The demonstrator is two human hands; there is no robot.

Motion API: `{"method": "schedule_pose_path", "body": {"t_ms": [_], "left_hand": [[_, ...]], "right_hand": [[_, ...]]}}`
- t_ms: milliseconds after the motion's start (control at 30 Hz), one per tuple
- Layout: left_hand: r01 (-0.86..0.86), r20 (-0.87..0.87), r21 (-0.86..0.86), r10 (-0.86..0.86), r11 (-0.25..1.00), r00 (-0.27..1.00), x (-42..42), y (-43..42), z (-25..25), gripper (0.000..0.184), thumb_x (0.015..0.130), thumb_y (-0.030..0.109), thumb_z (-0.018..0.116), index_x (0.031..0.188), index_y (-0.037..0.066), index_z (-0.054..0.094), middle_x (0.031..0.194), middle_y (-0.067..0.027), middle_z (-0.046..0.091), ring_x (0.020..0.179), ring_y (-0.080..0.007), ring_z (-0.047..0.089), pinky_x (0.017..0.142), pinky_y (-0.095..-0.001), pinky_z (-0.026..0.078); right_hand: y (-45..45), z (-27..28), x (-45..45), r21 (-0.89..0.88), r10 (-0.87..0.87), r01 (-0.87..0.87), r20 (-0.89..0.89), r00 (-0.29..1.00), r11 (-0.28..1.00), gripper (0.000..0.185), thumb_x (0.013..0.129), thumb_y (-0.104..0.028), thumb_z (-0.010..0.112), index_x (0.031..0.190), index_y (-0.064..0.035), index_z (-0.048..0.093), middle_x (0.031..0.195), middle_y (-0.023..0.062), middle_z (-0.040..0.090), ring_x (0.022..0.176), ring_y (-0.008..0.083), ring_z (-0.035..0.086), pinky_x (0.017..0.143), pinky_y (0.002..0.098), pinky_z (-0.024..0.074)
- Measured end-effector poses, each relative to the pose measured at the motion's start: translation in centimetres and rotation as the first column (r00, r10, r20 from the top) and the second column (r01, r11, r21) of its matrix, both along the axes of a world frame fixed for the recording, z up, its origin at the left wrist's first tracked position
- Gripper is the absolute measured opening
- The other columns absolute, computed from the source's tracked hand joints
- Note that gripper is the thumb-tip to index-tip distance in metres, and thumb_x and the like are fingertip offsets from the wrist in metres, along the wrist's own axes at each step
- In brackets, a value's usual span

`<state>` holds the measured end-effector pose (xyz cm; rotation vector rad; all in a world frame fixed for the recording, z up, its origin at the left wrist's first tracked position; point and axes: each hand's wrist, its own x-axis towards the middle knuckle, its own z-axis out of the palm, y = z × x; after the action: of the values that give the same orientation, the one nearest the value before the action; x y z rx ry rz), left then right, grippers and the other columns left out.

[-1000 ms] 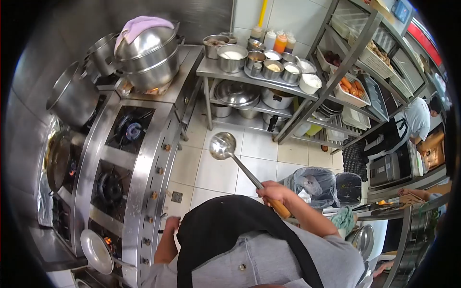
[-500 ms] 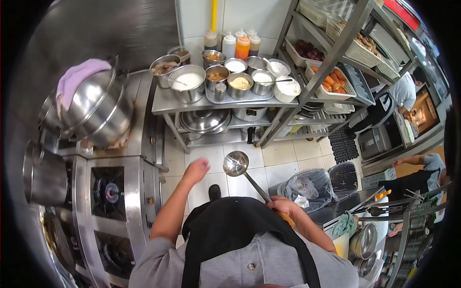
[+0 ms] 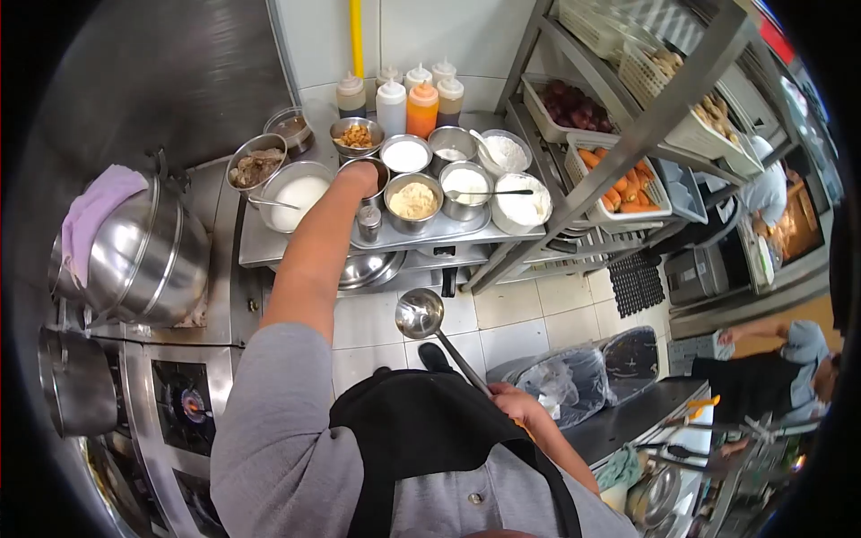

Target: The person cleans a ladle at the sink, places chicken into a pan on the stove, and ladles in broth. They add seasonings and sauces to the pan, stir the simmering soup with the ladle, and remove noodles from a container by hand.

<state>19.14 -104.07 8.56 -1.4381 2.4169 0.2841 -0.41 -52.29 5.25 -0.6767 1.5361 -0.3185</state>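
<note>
My left hand [image 3: 359, 178] reaches down into a metal pot in the middle of the steel table; its fingers are hidden inside. My right hand [image 3: 513, 403] is closed round the handle of a ladle [image 3: 420, 313], whose shiny bowl hangs over the floor. Around my left hand stand a pot of white liquid [image 3: 300, 195], a pot of orange-brown pieces [image 3: 356, 134], a shaker [image 3: 369, 221], a pot of pale yellow paste [image 3: 413, 201] and a pot of white powder [image 3: 405, 157].
Squeeze bottles [image 3: 421, 109] stand at the back. Carrots [image 3: 619, 184] sit on a rack to the right. On the left are a lit burner [image 3: 191, 405] and a large steel pot [image 3: 148, 247]. A lined bin [image 3: 574, 377] stands at right; two people are farther off.
My left hand has moved from above the floor forward into the pot on the table. My body is closer to the table, and the ladle stays in my right hand.
</note>
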Motion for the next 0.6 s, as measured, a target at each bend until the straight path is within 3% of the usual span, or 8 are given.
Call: {"method": "schedule_pose_path", "body": {"t_ms": [33, 133, 167, 200, 233, 333, 400, 600], "left_hand": [[-0.026, 0.009, 0.01, 0.026, 1.0, 1.0, -0.2, -0.3, -0.5, 0.029, 0.084, 0.01, 0.06, 0.111, 0.003, 0.071, 0.12, -0.0184, 0.066, 0.108, -0.0316, 0.065, 0.092, -0.0416, 0.052], [-0.077, -0.069, 0.011, 0.077, 0.997, 0.995, -0.5, -0.2, -0.7, 0.031, 0.084, 0.017, 0.062, 0.108, 0.0, 0.07, 0.119, -0.0211, 0.066, 0.11, -0.0313, 0.064, 0.094, -0.0413, 0.051], [-0.084, 0.009, 0.004, 0.084, 0.996, 0.996, -0.7, 0.3, -0.3, 0.032, 0.085, 0.012, 0.06, 0.113, 0.003, 0.07, 0.121, -0.0172, 0.066, 0.11, -0.0297, 0.065, 0.093, -0.0411, 0.052], [-0.03, 0.023, -0.127, 0.033, 0.991, 0.999, -0.5, 0.8, -0.5, 0.031, 0.087, 0.014, 0.057, 0.114, 0.005, 0.069, 0.119, -0.0175, 0.067, 0.109, -0.0305, 0.065, 0.093, -0.0416, 0.052], [-0.022, 0.006, -0.1, 0.022, 0.995, 1.0, -0.3, 0.5, -0.6, 0.031, 0.087, 0.015, 0.056, 0.114, 0.006, 0.069, 0.119, -0.0172, 0.066, 0.11, -0.0306, 0.065, 0.093, -0.0416, 0.052], [-0.048, -0.062, -0.054, 0.044, 0.997, 0.997, -0.2, 0.6, -0.4, 0.03, 0.088, 0.017, 0.056, 0.114, 0.009, 0.068, 0.121, -0.0158, 0.065, 0.11, -0.0309, 0.064, 0.094, -0.0409, 0.052], [-0.062, -0.127, -0.075, 0.052, 0.995, 0.991, 0.0, 0.4, -1.0, 0.033, 0.082, 0.011, 0.061, 0.115, 0.007, 0.065, 0.123, -0.0193, 0.062, 0.112, -0.0345, 0.061, 0.094, -0.0441, 0.051], [-0.052, -0.035, 0.02, 0.052, 0.998, 0.998, -0.3, 1.3, 0.3, 0.031, 0.086, 0.017, 0.058, 0.115, 0.01, 0.066, 0.123, -0.0196, 0.061, 0.113, -0.0339, 0.061, 0.095, -0.0441, 0.05]], "right_hand": [[0.3, -3.9, -2.2, -0.014, -0.031, 0.032, 0.015, 0.999, 0.999, 0.045, 0.079, -0.023, 0.068, 0.115, 0.0049, 0.065, 0.097, 0.0141, 0.07, 0.087, 0.0202, 0.065, 0.076, 0.033, 0.0512], [-4.0, -2.5, -5.4, -0.009, 0.119, -0.118, 0.066, 0.991, 0.993, 0.044, 0.081, -0.021, 0.067, 0.115, 0.005, 0.064, 0.098, 0.0136, 0.069, 0.085, 0.0201, 0.065, 0.074, 0.0336, 0.0517], [-5.2, -2.6, -6.4, 0.019, 0.141, -0.142, 0.029, 0.99, 0.99, 0.038, 0.082, -0.02, 0.066, 0.111, 0.0041, 0.065, 0.097, 0.0126, 0.068, 0.084, 0.0195, 0.064, 0.072, 0.034, 0.0519], [-6.1, -3.1, -7.7, 0.022, 0.171, -0.172, 0.042, 0.984, 0.985, 0.038, 0.082, -0.02, 0.066, 0.111, 0.0041, 0.065, 0.097, 0.0126, 0.068, 0.084, 0.0195, 0.064, 0.072, 0.034, 0.0519], [-7.0, -4.1, -9.2, -0.039, 0.331, -0.331, 0.021, 0.943, 0.943, 0.041, 0.081, -0.022, 0.068, 0.113, 0.0028, 0.065, 0.101, 0.0126, 0.069, 0.09, 0.0198, 0.064, 0.078, 0.0329, 0.0505], [-9.2, -6.2, -11.7, -0.048, 0.545, -0.544, 0.003, 0.838, 0.838, 0.042, 0.082, -0.027, 0.065, 0.116, -0.0024, 0.066, 0.114, 0.0171, 0.066, 0.105, 0.0263, 0.062, 0.09, 0.0337, 0.0476], [-11.2, -3.4, -11.3, 0.084, 0.317, -0.315, -0.013, 0.948, 0.945, 0.033, 0.08, -0.02, 0.066, 0.106, -0.0005, 0.067, 0.091, 0.0099, 0.067, 0.082, 0.0185, 0.063, 0.072, 0.0328, 0.0514], [-13.5, -6.3, -13.8, -0.049, 0.549, -0.547, 0.052, 0.834, 0.836, 0.03, 0.082, -0.021, 0.064, 0.105, -0.0021, 0.067, 0.09, 0.0091, 0.067, 0.082, 0.0172, 0.062, 0.072, 0.0333, 0.05]]}}
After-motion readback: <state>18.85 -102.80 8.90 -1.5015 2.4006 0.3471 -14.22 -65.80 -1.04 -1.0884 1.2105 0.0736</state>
